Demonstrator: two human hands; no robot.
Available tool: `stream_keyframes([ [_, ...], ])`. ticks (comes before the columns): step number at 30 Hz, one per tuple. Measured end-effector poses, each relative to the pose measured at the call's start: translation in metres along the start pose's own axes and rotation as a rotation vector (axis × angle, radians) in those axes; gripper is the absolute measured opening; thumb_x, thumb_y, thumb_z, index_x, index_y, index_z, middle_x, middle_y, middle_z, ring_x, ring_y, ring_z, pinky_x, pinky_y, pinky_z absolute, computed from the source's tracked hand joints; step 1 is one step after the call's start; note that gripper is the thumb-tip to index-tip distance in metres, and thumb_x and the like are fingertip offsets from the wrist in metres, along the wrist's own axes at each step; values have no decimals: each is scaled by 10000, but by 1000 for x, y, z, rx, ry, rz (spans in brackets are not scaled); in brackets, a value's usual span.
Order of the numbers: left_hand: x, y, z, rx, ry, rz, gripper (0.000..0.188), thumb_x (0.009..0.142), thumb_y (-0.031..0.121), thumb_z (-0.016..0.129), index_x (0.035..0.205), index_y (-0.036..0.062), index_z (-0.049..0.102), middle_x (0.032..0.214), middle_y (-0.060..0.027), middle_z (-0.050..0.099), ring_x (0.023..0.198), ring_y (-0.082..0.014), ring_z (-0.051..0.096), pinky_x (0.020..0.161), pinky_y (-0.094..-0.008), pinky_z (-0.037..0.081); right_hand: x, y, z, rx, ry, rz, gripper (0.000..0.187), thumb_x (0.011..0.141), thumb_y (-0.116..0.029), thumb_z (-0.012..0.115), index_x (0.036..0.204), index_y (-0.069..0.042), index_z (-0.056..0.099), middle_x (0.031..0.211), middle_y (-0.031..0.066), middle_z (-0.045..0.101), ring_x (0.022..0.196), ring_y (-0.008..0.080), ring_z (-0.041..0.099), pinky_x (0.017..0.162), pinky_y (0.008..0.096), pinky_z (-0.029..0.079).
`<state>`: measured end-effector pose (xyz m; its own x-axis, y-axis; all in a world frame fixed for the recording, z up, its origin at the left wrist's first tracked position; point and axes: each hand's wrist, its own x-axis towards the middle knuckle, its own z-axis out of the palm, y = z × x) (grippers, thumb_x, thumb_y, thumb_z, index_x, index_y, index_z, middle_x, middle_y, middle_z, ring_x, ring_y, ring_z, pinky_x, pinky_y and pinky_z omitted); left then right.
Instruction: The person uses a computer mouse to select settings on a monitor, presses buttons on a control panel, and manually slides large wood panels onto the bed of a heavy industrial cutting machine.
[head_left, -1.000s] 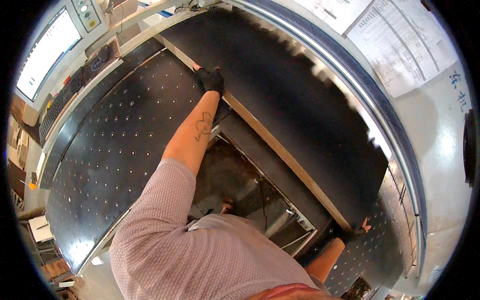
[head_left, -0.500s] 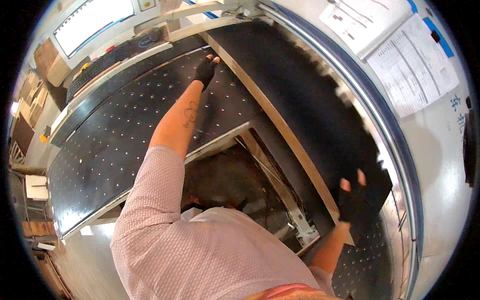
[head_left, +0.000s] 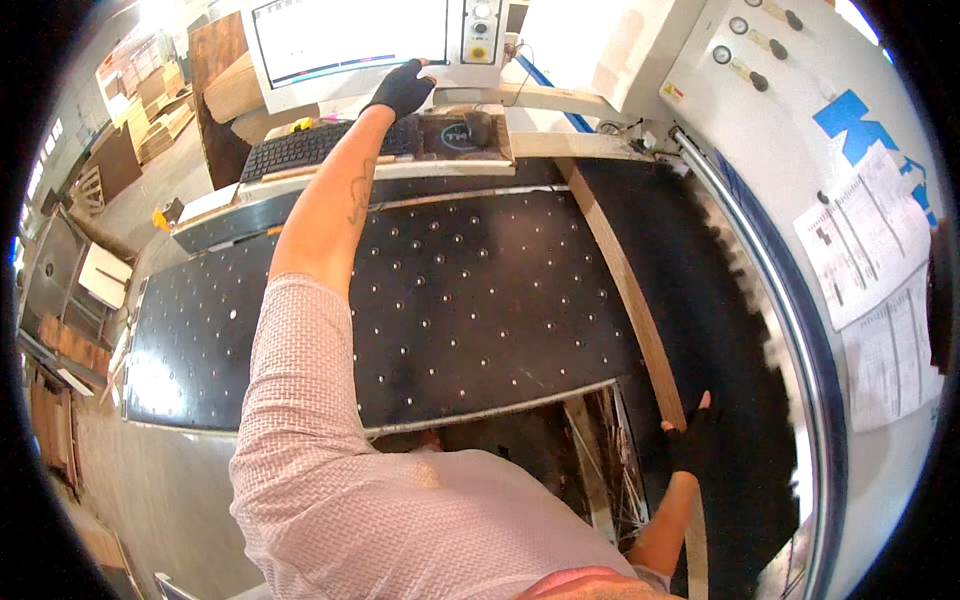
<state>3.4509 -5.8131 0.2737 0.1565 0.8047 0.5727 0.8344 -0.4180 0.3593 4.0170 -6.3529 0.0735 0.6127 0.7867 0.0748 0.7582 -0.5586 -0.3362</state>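
My left hand [head_left: 405,88], in a black fingerless glove, reaches past the keyboard [head_left: 290,152] to the lower frame of a white monitor [head_left: 350,45]. Its fingers are apart and hold nothing; whether a fingertip touches the screen I cannot tell. My right hand [head_left: 688,440], gloved the same way, lies across a long brown wooden strip [head_left: 632,290], thumb and a fingertip spread. The strip could be the raw edge of a black board; it runs along the dark surface [head_left: 710,300] on the right. Most of that hand's fingers blend into the black.
A black table [head_left: 470,310] dotted with small studs spans the middle, with a gap at its near edge. On the right stands a white machine [head_left: 690,85] with gauges, pinned paper sheets [head_left: 870,250] and a metal rail [head_left: 800,330]. A mouse [head_left: 482,128] sits beside the keyboard.
My left hand has gone from above the studded table up to the monitor. My right hand now lies on the strip instead of beside it. The view has tilted up toward the screen.
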Motion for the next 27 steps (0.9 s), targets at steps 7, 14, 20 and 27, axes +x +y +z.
stream_keyframes([
  [7, 77, 23, 28, 374, 122, 170, 653, 926, 244, 659, 1531, 128, 441, 1663, -147, 353, 1507, -324, 392, 1136, -502, 436, 3, -29, -8, 4, -29, 63, 1171, 678, -191, 940, 1652, -158, 291, 1594, 244, 446, 1459, 417, 449, 1182, 487, 412],
  [14, 136, 51, 82, 517, 200, 214, 716, 899, 285, 700, 1540, 115, 430, 1681, -131, 323, 1563, -330, 286, 1209, -541, 336, 0, -11, 9, -57, 98, 44, 1153, 683, -188, 915, 1652, -187, 291, 1583, 252, 443, 1450, 437, 443, 1169, 506, 422],
  [20, 144, 64, 85, 672, 141, 160, 764, 949, 464, 615, 1574, 76, 405, 1703, -190, 267, 1580, -383, 234, 1250, -632, 195, 9, -1, 11, -180, 122, -14, 1121, 688, -215, 904, 1638, -184, 311, 1481, 269, 513, 1331, 476, 520, 1102, 533, 461],
  [27, 138, 100, 41, 799, 90, 290, 723, 989, 626, 549, 1521, 139, 506, 1654, -125, 406, 1554, -352, 320, 1222, -605, 263, 6, 0, 7, -138, 150, -77, 1128, 705, -292, 909, 1643, -186, 291, 1556, 261, 464, 1399, 468, 475, 1137, 519, 440],
])
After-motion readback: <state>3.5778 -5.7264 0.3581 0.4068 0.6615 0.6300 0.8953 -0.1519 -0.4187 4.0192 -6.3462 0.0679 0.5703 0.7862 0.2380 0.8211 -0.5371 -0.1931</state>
